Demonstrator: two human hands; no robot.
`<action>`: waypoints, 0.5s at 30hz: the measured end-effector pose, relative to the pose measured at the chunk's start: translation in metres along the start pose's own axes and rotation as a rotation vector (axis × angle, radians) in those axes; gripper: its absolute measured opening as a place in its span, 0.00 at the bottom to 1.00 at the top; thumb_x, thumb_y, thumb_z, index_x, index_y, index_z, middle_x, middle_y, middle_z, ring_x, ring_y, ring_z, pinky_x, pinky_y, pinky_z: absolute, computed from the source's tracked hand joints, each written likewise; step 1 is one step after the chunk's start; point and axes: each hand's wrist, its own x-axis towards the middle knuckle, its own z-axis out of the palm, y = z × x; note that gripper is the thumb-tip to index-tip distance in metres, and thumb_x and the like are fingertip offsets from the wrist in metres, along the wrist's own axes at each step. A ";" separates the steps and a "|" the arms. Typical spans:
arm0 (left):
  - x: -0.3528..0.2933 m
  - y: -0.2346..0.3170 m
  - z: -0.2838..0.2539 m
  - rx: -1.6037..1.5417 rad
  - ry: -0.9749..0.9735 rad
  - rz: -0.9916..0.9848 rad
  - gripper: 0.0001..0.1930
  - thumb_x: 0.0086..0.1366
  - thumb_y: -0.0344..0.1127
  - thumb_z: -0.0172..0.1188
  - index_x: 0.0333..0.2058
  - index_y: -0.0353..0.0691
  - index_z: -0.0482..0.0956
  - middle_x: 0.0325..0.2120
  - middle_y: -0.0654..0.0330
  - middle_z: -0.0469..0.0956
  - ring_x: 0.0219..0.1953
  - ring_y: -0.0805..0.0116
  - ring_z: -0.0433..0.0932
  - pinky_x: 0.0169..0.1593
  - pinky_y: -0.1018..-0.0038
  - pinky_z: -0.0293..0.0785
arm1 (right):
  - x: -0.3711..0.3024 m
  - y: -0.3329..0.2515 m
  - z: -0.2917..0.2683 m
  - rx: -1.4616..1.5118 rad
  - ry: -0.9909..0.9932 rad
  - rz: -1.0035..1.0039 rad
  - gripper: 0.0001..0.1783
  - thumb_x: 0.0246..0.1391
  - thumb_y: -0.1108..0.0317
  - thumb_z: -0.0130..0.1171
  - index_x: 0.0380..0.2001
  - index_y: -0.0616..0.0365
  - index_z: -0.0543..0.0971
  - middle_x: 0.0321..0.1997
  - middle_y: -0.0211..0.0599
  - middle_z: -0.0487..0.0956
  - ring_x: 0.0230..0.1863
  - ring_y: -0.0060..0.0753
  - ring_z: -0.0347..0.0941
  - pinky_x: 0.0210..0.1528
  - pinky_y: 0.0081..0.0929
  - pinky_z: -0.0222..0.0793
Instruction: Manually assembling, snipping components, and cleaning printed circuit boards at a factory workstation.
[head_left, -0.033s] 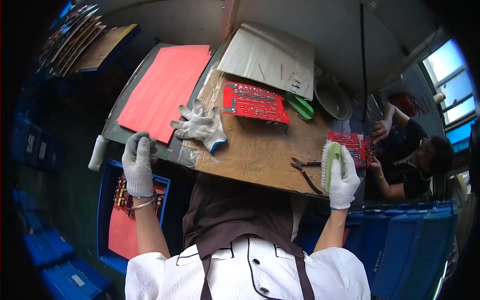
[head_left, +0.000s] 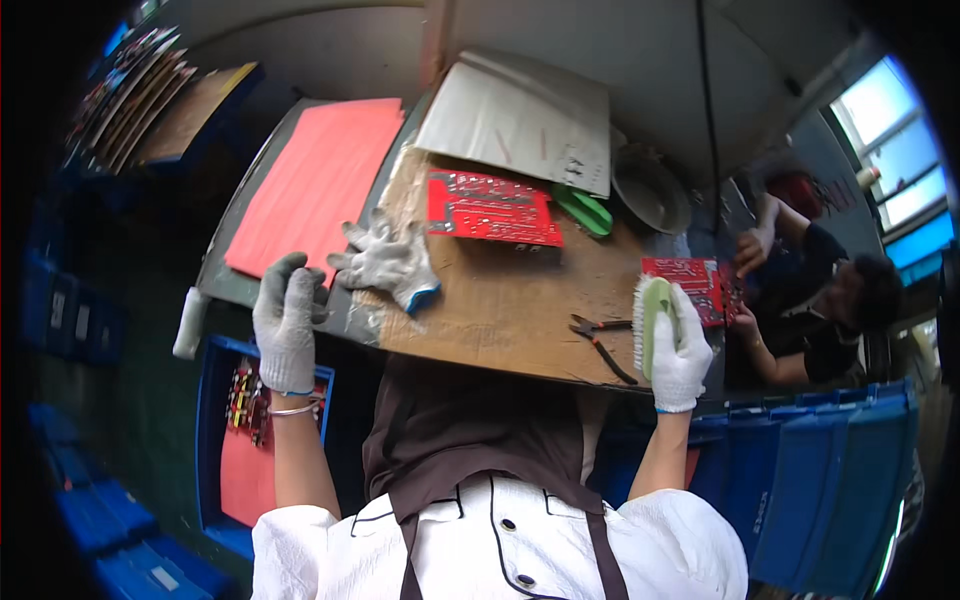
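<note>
Right hand (head_left: 683, 352) grasping brush (head_left: 656, 322), pliers (head_left: 613, 360) just beside; left hand (head_left: 287, 325), fingers loosely parted; on table (head_left: 510, 315), loose glove (head_left: 393, 266), circuit board (head_left: 497, 212)

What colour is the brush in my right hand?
The brush is pale green with white bristles, best seen in the head view.

Bright daylight glares through the pale, multi-paned window (head_left: 898, 150) at right; the dark green floor (head_left: 150, 395) lies dim; fisheye distortion curves edges toward black corners.
</note>
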 end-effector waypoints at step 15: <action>0.053 -0.008 0.154 -0.108 -0.420 -0.420 0.16 0.65 0.33 0.61 0.49 0.31 0.79 0.33 0.59 0.83 0.27 0.74 0.79 0.24 0.82 0.71 | 0.249 0.143 0.036 -0.245 -0.023 0.115 0.26 0.61 0.54 0.60 0.60 0.51 0.76 0.52 0.54 0.83 0.53 0.55 0.80 0.57 0.43 0.74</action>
